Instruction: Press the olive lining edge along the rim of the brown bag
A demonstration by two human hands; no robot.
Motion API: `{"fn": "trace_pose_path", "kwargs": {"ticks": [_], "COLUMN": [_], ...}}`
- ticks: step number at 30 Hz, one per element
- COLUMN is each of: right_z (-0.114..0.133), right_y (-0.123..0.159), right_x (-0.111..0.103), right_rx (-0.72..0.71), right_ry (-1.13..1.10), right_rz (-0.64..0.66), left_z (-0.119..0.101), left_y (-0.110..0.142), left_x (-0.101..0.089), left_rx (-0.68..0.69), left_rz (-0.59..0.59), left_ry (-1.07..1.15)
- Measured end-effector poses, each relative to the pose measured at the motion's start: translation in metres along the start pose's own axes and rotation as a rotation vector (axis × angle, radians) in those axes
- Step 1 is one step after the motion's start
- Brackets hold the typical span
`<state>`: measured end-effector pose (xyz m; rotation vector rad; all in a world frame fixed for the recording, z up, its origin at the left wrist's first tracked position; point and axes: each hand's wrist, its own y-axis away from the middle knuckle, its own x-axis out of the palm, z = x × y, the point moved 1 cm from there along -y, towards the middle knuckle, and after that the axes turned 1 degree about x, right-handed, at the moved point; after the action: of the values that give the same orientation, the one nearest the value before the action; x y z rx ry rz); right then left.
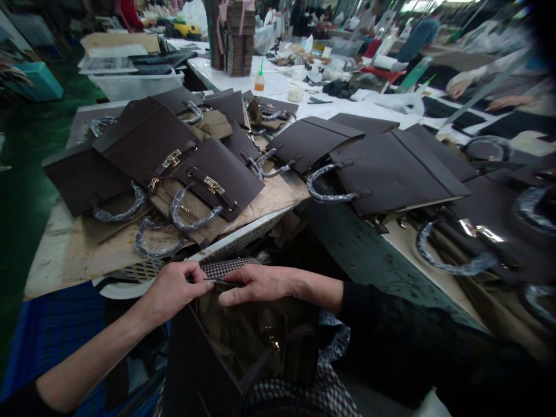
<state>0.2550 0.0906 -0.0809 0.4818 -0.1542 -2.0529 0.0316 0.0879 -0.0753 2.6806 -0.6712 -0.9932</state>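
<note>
A dark brown handbag (pixel 208 365) with an olive-brown lining (pixel 234 330) rests on my lap, its mouth spread toward me. With thumb and forefinger pressed together, my left hand (pixel 176 292) pinches the far edge of the bag at its left corner. My right hand (pixel 258 284) lies along the same edge, thumb on the lining side and fingers over the rim, partly hidden. The hands almost meet at the pinched spot. Gold-coloured hardware (pixel 272 339) shows on the bag below my right hand. A checked cloth (pixel 230 267) covers my lap beneath the bag.
Several similar handbags (pixel 221 179) with plastic-wrapped handles lie piled on a board (pixel 56 255) ahead. More handbags (pixel 399 168) cover a bench at right. A white basket (pixel 243 234) sits under the board, a blue crate (pixel 39 341) at lower left. A co-worker's hands (pixel 460 84) show far right.
</note>
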Motion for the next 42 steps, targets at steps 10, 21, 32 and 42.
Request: {"fn": "trace_pose_path", "kwargs": {"ticks": [10, 21, 32, 42], "right_z": [0.004, 0.006, -0.019, -0.028], "right_y": [-0.039, -0.016, -0.020, -0.020], "right_x": [0.004, -0.008, -0.004, -0.004], "right_rx": [0.009, -0.126, -0.130, -0.107], "right_ry": [0.075, -0.010, -0.178, -0.253], "right_rz": [-0.036, 0.022, -0.007, 0.019], "left_z": [0.008, -0.007, -0.008, 0.001], "left_y": [0.007, 0.023, 0.015, 0.012], "left_x": [-0.027, -0.040, -0.036, -0.026], "left_rx": [-0.169, -0.181, -0.088, -0.177], "left_rz": [0.249, 0.433, 0.332, 0.274], "left_ry": [0.266, 0.342, -0.019, 0.271]}}
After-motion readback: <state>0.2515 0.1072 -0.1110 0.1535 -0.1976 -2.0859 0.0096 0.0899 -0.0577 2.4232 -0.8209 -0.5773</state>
